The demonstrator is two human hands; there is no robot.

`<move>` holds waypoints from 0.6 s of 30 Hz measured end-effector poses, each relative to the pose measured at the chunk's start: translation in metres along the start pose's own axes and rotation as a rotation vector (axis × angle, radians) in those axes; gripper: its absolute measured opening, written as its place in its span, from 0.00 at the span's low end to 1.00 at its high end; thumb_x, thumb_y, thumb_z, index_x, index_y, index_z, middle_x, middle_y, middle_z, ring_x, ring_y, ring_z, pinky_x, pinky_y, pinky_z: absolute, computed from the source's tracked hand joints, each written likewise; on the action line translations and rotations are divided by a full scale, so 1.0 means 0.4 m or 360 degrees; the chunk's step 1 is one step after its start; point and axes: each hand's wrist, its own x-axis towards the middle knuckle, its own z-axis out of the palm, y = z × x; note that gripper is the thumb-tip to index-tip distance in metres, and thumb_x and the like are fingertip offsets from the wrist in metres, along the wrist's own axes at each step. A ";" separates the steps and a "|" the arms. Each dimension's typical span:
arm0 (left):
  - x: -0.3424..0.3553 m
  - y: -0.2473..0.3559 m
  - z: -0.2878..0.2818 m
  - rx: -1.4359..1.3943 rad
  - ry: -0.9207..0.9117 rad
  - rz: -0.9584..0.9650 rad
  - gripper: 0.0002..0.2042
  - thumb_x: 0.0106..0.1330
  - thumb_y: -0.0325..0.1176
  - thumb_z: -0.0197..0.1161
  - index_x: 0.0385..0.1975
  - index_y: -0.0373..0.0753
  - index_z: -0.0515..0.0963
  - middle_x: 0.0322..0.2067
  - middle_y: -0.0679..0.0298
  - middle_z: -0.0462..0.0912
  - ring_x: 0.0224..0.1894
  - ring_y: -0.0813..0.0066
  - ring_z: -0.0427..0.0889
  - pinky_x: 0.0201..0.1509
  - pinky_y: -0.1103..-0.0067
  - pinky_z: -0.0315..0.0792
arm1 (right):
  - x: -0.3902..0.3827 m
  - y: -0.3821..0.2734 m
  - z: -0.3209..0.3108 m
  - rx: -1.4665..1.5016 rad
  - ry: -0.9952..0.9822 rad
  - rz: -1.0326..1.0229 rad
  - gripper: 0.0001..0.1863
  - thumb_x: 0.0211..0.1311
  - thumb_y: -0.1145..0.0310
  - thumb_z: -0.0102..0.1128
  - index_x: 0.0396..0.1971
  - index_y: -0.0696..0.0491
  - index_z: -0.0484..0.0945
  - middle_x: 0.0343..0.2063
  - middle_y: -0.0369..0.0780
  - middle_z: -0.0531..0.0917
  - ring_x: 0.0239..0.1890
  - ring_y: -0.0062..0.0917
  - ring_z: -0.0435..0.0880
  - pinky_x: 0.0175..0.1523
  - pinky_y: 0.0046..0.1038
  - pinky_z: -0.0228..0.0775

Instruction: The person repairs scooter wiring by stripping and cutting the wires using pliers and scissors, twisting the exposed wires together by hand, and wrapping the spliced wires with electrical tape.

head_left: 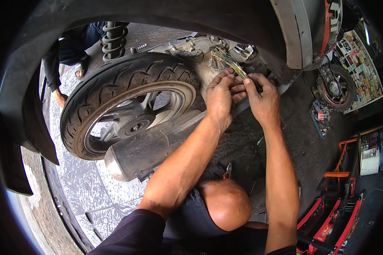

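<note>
Thin, stringy wires [232,63] in narrow-pinched fingers [251,88] of left hand [220,98] and right hand [264,98]

A grimy workshop floor [302,148], bright on the left, dim on the right.
White-blotched paving [83,182] with visible seams covers the left side, edged by a curving strip of rough concrete [36,204]. Toward the right the ground turns dark and stained. At upper right, 1 board crowded with stickers [364,63] stands near 1 white light strip [366,32]; below are an orange frame [336,174] and red tool trays [327,229].
</note>
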 end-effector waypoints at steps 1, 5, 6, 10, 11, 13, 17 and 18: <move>0.003 0.001 -0.004 0.0042 0.0025 -0.0030 0.07 0.79 0.33 0.55 0.47 0.39 0.78 0.36 0.65 0.83 0.31 0.79 0.82 0.32 0.82 0.81 | -0.004 0.000 0.003 0.0039 0.0028 -0.0027 0.13 0.66 0.61 0.67 0.41 0.56 0.87 0.37 0.45 0.89 0.45 0.42 0.85 0.55 0.42 0.72; 0.013 -0.003 -0.025 0.0163 0.0029 -0.0050 0.07 0.78 0.32 0.57 0.49 0.39 0.78 0.33 0.67 0.83 0.29 0.82 0.80 0.27 0.84 0.77 | -0.021 0.008 0.003 0.0050 0.0010 -0.0035 0.12 0.67 0.64 0.66 0.41 0.57 0.88 0.40 0.44 0.89 0.48 0.37 0.84 0.58 0.37 0.72; 0.015 -0.004 -0.028 0.0180 0.0028 -0.0048 0.07 0.78 0.32 0.58 0.49 0.39 0.78 0.33 0.67 0.83 0.29 0.82 0.80 0.26 0.84 0.77 | -0.023 0.010 0.002 0.0025 -0.0002 -0.0046 0.12 0.68 0.65 0.66 0.43 0.58 0.88 0.42 0.44 0.89 0.50 0.35 0.84 0.59 0.35 0.72; 0.011 -0.018 -0.029 0.0457 0.0121 0.0180 0.08 0.74 0.29 0.62 0.49 0.37 0.79 0.32 0.67 0.82 0.30 0.81 0.79 0.28 0.83 0.74 | -0.028 0.011 0.006 0.0053 0.0062 -0.0115 0.09 0.66 0.66 0.67 0.39 0.55 0.88 0.38 0.40 0.89 0.47 0.35 0.83 0.61 0.36 0.66; 0.007 -0.025 -0.027 0.0649 0.0220 0.0442 0.09 0.73 0.28 0.63 0.50 0.36 0.78 0.32 0.67 0.82 0.30 0.81 0.78 0.30 0.82 0.74 | -0.029 0.010 0.007 0.0082 0.0061 -0.0095 0.09 0.66 0.66 0.67 0.39 0.55 0.88 0.38 0.39 0.89 0.48 0.34 0.82 0.61 0.36 0.66; -0.001 -0.037 -0.022 0.1030 0.0449 0.0917 0.11 0.71 0.27 0.65 0.51 0.34 0.78 0.32 0.66 0.82 0.29 0.80 0.77 0.32 0.81 0.73 | -0.031 0.010 0.007 0.0119 0.0057 -0.0068 0.10 0.66 0.66 0.67 0.39 0.55 0.88 0.38 0.39 0.89 0.50 0.34 0.81 0.62 0.36 0.66; 0.002 -0.025 -0.029 0.1214 0.0197 0.0659 0.08 0.71 0.31 0.65 0.41 0.31 0.82 0.25 0.68 0.78 0.26 0.80 0.74 0.34 0.82 0.70 | -0.032 0.013 0.001 0.0068 0.0007 -0.0047 0.11 0.66 0.66 0.68 0.43 0.56 0.88 0.42 0.41 0.89 0.52 0.34 0.82 0.62 0.35 0.69; 0.003 -0.024 -0.026 0.1017 0.0184 0.0468 0.10 0.72 0.33 0.65 0.34 0.32 0.83 0.22 0.70 0.75 0.23 0.80 0.73 0.29 0.83 0.69 | -0.032 0.013 0.000 0.0039 -0.0017 -0.0045 0.12 0.67 0.66 0.68 0.44 0.57 0.88 0.44 0.43 0.89 0.52 0.33 0.82 0.61 0.34 0.71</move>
